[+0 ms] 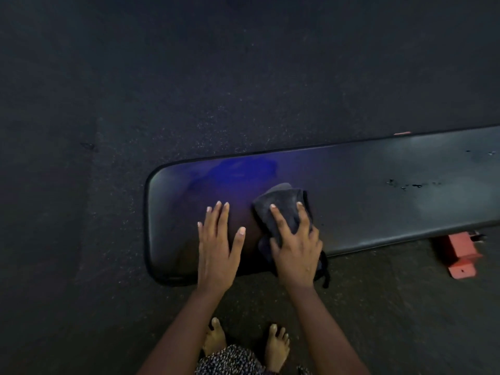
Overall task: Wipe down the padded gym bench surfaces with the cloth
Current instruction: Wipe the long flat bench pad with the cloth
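Note:
A long black padded bench [365, 201] runs from the middle of the view out past the right edge, its rounded end on the left. A dark grey cloth [284, 204] lies bunched on the pad near its front edge. My right hand [296, 247] presses down on the cloth with fingers spread over it. My left hand [219, 244] rests flat on the bare pad just left of the cloth, fingers apart and holding nothing. Small worn spots [405, 184] mark the pad farther right.
Dark speckled rubber flooring [162, 90] surrounds the bench. A red metal bench foot [460, 255] sticks out under the pad at the right. My bare feet [276, 345] stand on the floor close to the bench's front edge.

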A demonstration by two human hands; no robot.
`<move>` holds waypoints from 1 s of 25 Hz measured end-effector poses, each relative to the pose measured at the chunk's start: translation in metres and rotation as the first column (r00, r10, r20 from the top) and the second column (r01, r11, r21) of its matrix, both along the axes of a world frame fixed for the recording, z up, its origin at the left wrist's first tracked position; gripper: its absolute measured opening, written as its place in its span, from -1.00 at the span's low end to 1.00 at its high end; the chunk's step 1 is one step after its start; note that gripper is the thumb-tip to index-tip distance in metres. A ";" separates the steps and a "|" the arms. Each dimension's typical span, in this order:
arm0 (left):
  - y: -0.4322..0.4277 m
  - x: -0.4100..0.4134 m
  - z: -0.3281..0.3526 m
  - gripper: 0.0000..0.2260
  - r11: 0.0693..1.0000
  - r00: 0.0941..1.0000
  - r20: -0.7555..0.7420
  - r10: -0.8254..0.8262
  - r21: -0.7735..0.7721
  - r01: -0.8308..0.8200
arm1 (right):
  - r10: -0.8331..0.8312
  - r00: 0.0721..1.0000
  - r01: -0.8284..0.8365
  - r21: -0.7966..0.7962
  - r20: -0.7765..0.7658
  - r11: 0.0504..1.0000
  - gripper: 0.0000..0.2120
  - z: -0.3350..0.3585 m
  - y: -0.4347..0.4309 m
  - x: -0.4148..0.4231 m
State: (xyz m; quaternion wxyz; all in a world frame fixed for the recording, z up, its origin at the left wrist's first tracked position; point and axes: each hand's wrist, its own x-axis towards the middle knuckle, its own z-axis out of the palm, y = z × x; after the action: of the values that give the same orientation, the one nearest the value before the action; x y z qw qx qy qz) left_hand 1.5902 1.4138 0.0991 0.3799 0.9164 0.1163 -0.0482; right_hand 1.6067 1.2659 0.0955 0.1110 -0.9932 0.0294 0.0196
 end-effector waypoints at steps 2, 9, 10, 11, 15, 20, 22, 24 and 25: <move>-0.018 0.014 -0.003 -0.40 0.987 0.995 -0.020 -0.099 0.122 0.101 | -0.132 0.991 0.132 0.005 -0.001 0.991 -0.29 0.002 -0.050 0.018; -0.083 0.042 -0.036 -0.39 0.878 0.985 -0.069 -0.156 0.448 0.170 | -0.055 0.989 0.039 0.118 0.136 0.992 -0.39 0.025 -0.107 0.088; -0.086 0.042 -0.040 -0.39 0.857 0.984 -0.079 -0.163 0.482 0.180 | -0.022 0.984 0.000 0.125 0.174 0.992 -0.39 0.029 -0.098 0.108; -0.087 0.042 -0.043 -0.39 0.844 0.983 -0.083 -0.166 0.504 0.185 | 0.030 0.983 -0.054 0.128 0.179 0.990 -0.39 0.031 -0.085 0.126; -0.089 0.043 -0.046 -0.38 0.800 0.983 -0.058 -0.173 0.574 0.174 | 0.420 0.905 -0.420 0.024 -0.071 0.907 -0.37 0.014 -0.036 0.142; -0.089 0.045 -0.045 -0.38 0.788 0.983 -0.078 -0.169 0.588 0.182 | 0.303 0.953 -0.303 -0.054 -0.016 0.951 -0.32 -0.006 -0.092 0.163; -0.089 0.045 -0.043 -0.38 0.797 0.983 -0.081 -0.163 0.577 0.179 | 0.166 0.986 -0.166 -0.068 -0.005 0.984 -0.34 -0.006 -0.130 0.180; -0.096 0.046 -0.039 -0.38 0.818 0.981 -0.078 -0.176 0.542 0.190 | 0.078 0.997 -0.078 -0.092 -0.007 0.993 -0.37 -0.009 -0.164 0.187; -0.102 0.048 -0.036 -0.38 0.827 0.975 -0.081 -0.205 0.519 0.217 | 0.050 0.999 -0.050 -0.097 -0.007 0.994 -0.38 -0.009 -0.180 0.190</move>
State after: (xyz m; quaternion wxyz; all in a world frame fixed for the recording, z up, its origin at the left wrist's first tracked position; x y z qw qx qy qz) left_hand 1.6386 1.3116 0.0629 0.1066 0.9917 0.0272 -0.0662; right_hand 1.7970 1.0863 0.0867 0.0617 -0.9978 0.0058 0.0233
